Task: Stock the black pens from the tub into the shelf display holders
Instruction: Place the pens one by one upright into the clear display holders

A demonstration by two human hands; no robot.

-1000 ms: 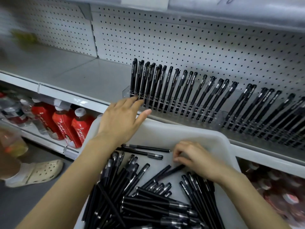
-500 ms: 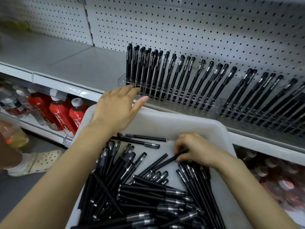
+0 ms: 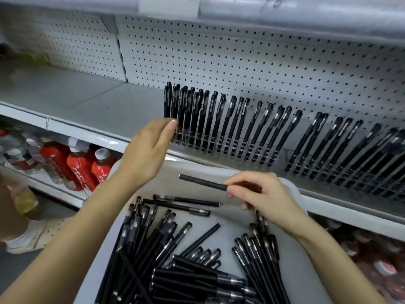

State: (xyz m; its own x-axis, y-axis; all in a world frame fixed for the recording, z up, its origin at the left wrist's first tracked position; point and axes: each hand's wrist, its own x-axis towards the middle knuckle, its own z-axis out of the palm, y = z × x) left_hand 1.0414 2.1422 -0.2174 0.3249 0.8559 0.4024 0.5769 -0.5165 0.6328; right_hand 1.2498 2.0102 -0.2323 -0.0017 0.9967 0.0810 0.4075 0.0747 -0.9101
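A white tub in front of me holds several loose black pens. My right hand pinches one black pen by its end and holds it level above the tub's far rim. My left hand hovers with relaxed fingers at the left end of the clear display holder on the shelf, fingertips near the leftmost standing pens; it holds nothing. A second holder with several upright pens stands further right.
A white pegboard backs the grey shelf, whose left half is bare. Red bottles stand on the lower shelf at left. A person's pale shoe is on the floor at far left.
My right hand has lifted one pen out of the tub and raised it toward the shelf. My left hand has risen from the tub rim to the holder's left end.
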